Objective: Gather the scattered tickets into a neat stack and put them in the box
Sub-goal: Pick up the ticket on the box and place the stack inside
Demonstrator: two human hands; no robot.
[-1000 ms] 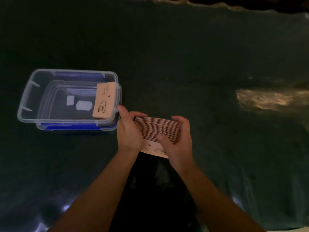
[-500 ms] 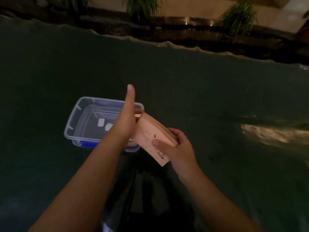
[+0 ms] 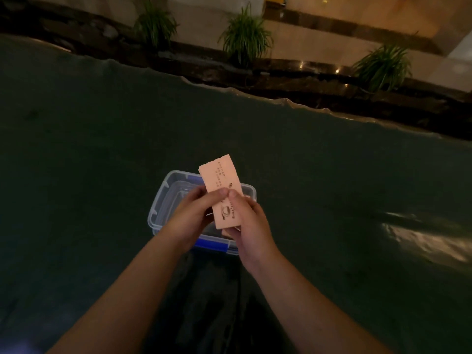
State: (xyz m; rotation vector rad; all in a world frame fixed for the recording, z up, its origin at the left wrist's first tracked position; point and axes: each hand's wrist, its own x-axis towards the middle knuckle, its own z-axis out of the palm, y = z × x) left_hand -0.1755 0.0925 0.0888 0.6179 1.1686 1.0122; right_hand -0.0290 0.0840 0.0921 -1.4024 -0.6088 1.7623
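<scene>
both hands, left hand and right hand, have their fingers clenched on the stack of tickets, held tilted above the clear box on the dark worktop.

Tickets matt pinkish paper, dark print; box clear glossy plastic, blue clips; table covered in dark green cloth under a wrinkled shiny plastic film.

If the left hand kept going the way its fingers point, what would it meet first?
The left hand points right, already touching the ticket stack; behind that is the right hand. Depth is unclear.
</scene>
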